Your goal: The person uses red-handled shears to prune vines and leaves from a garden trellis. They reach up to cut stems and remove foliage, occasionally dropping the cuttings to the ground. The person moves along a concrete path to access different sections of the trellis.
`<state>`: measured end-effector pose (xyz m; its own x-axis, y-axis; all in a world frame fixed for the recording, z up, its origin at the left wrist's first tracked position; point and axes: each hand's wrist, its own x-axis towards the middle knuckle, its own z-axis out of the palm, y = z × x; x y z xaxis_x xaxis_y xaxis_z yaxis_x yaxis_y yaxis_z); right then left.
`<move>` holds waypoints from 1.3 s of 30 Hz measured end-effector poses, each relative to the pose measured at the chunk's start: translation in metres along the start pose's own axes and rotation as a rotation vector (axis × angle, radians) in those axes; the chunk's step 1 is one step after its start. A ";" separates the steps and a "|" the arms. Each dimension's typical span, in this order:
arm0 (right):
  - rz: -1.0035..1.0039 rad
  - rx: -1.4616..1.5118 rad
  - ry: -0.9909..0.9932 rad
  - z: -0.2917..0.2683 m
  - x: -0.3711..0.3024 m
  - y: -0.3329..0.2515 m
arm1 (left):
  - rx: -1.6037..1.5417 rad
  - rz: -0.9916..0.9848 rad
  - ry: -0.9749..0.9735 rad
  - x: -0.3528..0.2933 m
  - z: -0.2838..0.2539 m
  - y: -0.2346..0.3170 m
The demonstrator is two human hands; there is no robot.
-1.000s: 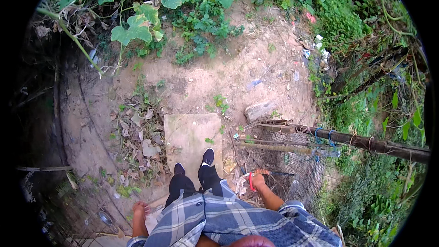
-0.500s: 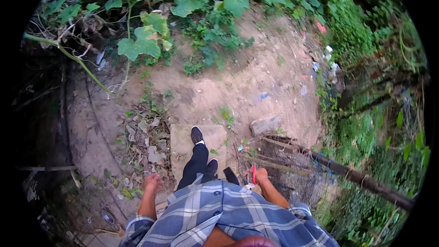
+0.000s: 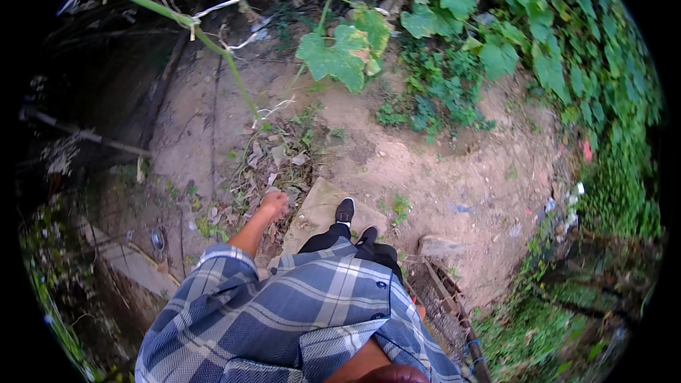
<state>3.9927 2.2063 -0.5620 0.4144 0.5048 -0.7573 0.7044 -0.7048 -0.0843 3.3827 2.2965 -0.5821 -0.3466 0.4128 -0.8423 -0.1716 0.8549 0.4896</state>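
Note:
My left hand [image 3: 275, 204] swings out in front of me, above dry leaves and beside a flat stone slab [image 3: 317, 202]. Its fingers are loosely curled and somewhat blurred, and I see nothing in them. Most of my right hand [image 3: 421, 311] is covered by my checked shirt [image 3: 298, 312]. A sliver of red handle [image 3: 414, 301] shows by it, part of a red-handled tool whose kind I cannot make out. One dark shoe [image 3: 345, 211] is on the slab; the other [image 3: 367, 236] is behind it, near the slab's right edge.
A green vine stem [image 3: 213, 44] with broad leaves hangs across the upper left and top. Bare soil [image 3: 489, 206] stretches ahead to the right. A netted frame with a wooden pole [image 3: 464, 323] stands close on my right, behind a rock [image 3: 440, 246]. Litter [image 3: 572, 202] lies at the far right.
The view has turned left, so the ground and plants sit further right. My left hand has swung forward. My right hand and the red-handled tool have mostly gone behind my shirt.

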 end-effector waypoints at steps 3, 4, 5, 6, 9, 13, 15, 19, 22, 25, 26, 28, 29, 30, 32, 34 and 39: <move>-0.050 -0.080 -0.027 -0.026 0.030 -0.030 | 0.038 0.002 0.039 -0.010 0.023 0.046; -0.066 -0.063 -0.049 -0.037 0.044 -0.041 | 0.067 0.000 0.061 -0.013 0.029 0.054; -0.085 -0.041 -0.075 -0.048 0.058 -0.054 | 0.037 -0.001 0.083 -0.014 0.035 0.058; -0.106 -0.020 -0.102 -0.059 0.073 -0.068 | 0.008 0.000 0.108 -0.014 0.040 0.059; -0.152 0.055 -0.171 -0.092 0.118 -0.111 | -0.146 0.013 0.175 -0.020 0.046 0.045; -0.186 0.193 -0.249 -0.135 0.179 -0.177 | -0.365 -0.037 0.353 -0.052 0.057 0.063; -0.212 0.253 -0.273 -0.160 0.200 -0.202 | -0.419 -0.007 0.399 -0.061 0.061 0.061; -0.304 0.415 -0.316 -0.191 0.252 -0.262 | -0.515 -0.002 0.399 -0.086 0.084 0.055; -0.342 0.536 -0.411 -0.201 0.267 -0.327 | -0.584 -0.095 0.369 -0.090 0.104 0.029; -0.327 0.449 -0.375 -0.197 0.256 -0.371 | -0.632 -0.214 0.325 -0.082 0.112 0.001; -0.341 0.437 -0.372 -0.193 0.241 -0.383 | -0.651 -0.252 0.314 -0.077 0.112 -0.012; -0.343 0.375 -0.365 -0.189 0.213 -0.397 | -0.609 -0.284 0.259 -0.061 0.110 -0.019; -0.349 0.338 -0.360 -0.187 0.205 -0.399 | -0.581 -0.280 0.249 -0.058 0.110 -0.012; -0.342 0.313 -0.349 -0.184 0.199 -0.397 | -0.552 -0.275 0.239 -0.054 0.109 -0.005; -0.326 0.269 -0.325 -0.176 0.192 -0.393 | -0.523 -0.252 0.229 -0.051 0.105 0.027; -0.364 0.211 -0.265 -0.171 0.185 -0.392 | -0.507 -0.211 0.220 -0.041 0.097 0.071; -0.404 0.253 -0.258 -0.186 0.143 -0.402 | -0.590 -0.035 0.152 0.014 0.091 0.173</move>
<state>3.8757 2.6542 -0.5158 -0.0378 0.6440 -0.7641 0.6047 -0.5940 -0.5306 3.4320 2.4783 -0.5299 -0.4518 0.3006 -0.8400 -0.6524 0.5308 0.5409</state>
